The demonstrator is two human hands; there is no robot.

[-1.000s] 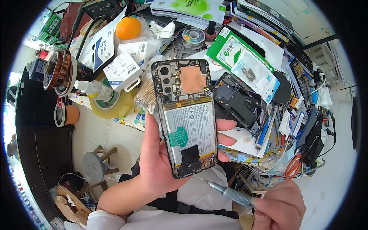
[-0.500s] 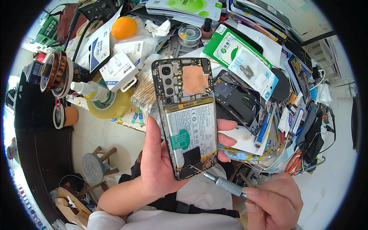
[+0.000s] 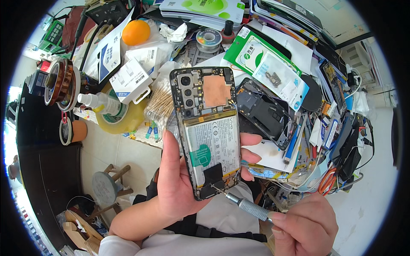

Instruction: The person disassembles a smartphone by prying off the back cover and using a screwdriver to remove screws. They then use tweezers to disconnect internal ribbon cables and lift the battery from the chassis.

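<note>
My left hand holds an opened smartphone, thumb along its left edge and fingertips on the right edge. The phone is tilted up with its inside facing me. Its cameras and a copper-coloured patch lie at the top, a silver battery in the middle and black film near the bottom. My right hand pinches a slim hand tool with a knurled metal handle. The tool's thin tip reaches the black film at the phone's lower end; whether it touches is hard to tell.
Behind the phone is a cluttered bench with cotton swabs, a spray bottle, white boxes, an orange and a solder spool. A black phone frame lies just right of the phone. A stool stands lower left.
Hardly anything differs. The view has shifted slightly; the phone and the tool keep almost the same positions, with the tool's tip still at the phone's lower end.
</note>
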